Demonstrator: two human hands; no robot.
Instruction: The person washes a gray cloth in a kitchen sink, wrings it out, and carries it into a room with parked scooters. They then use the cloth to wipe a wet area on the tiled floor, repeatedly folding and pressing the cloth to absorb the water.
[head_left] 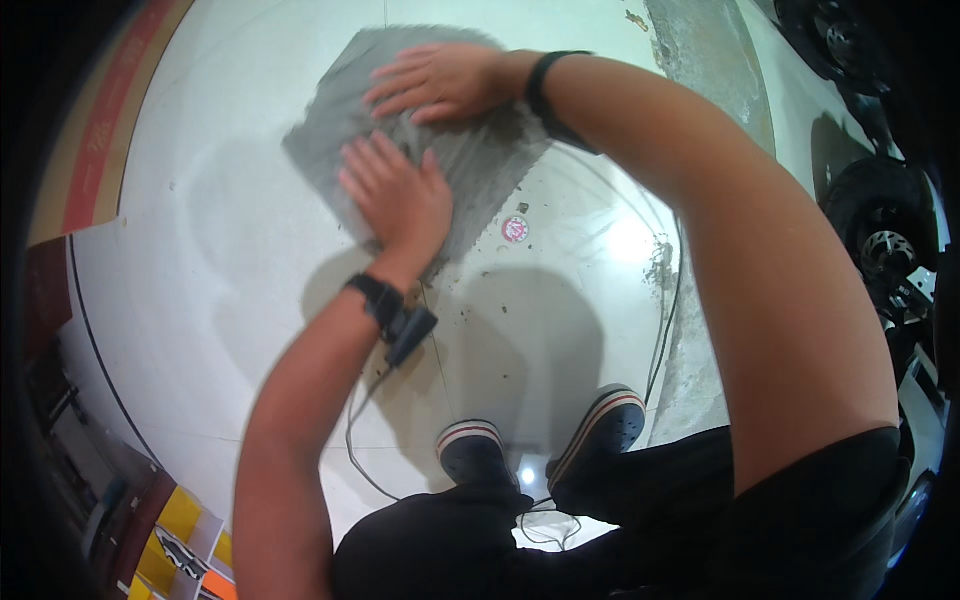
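Note:
A dark grey, streaky mat-like sheet (pixel 345 120) lies on the pale floor ahead of me; whether it is cloth or something stiffer I cannot tell. My left hand (pixel 402 195) rests on its near part, palm down with the fingers spread. Farther up and to the right, my right hand (pixel 445 82) lies flat across it, fingers pointing left. Neither hand grips anything. A black strap with a small device (pixel 385 305) and a grey cable is on my left wrist, and a black band (pixel 545 90) is around the right one.
A round pink-and-white sticker (pixel 515 229) and dark crumbs mark the pale tiles near the sheet. My dark clogs (pixel 600 435) stand below. Wheels (pixel 885 220) line the right side, beside a rough grey floor strip (pixel 715 90). At left is a cardboard box (pixel 95 130) with a red stripe.

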